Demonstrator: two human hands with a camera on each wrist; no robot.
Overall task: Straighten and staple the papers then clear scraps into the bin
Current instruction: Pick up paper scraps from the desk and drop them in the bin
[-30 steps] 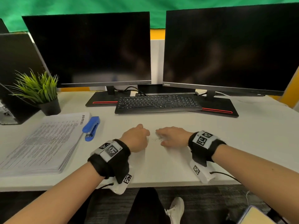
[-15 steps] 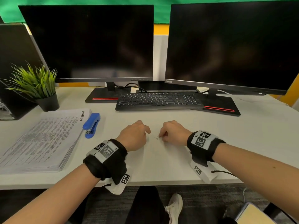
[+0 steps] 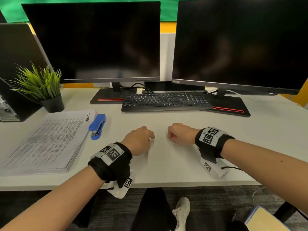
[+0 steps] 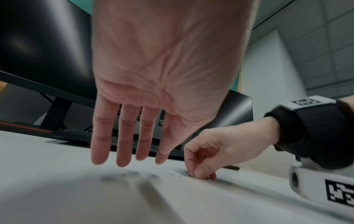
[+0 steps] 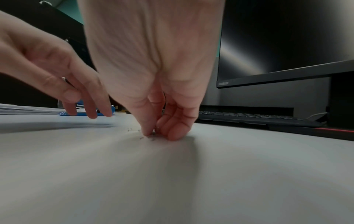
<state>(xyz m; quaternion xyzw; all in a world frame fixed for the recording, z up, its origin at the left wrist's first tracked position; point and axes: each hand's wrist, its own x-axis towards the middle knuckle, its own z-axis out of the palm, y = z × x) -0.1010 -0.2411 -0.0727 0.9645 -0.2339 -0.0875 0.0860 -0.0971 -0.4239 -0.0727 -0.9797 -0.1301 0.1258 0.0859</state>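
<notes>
Several tiny bent staple scraps point(image 3: 163, 139) lie on the white desk point(image 3: 166, 169) between my hands. My right hand point(image 3: 172, 138) is curled with its fingertips down on the desk, and in the right wrist view thumb and fingers point(image 5: 148, 130) pinch some of the scraps point(image 5: 153, 137). To their left my left hand point(image 3: 141, 139) hangs just above the desk, its straight fingers point(image 4: 124, 145) holding nothing. A thick stack of printed papers point(image 3: 46, 140) lies at the left. A blue stapler point(image 3: 97, 126) sits beside the stack.
A black keyboard point(image 3: 166, 101) and two dark monitors point(image 3: 100, 40) stand behind my hands. A potted plant point(image 3: 43, 87) and a computer case point(image 3: 15, 72) are at the far left. The desk's front edge is close under my wrists.
My right hand's fingers went from lying flat over the scraps to curling into a pinch. Both hands drew slightly apart, uncovering scraps between them.
</notes>
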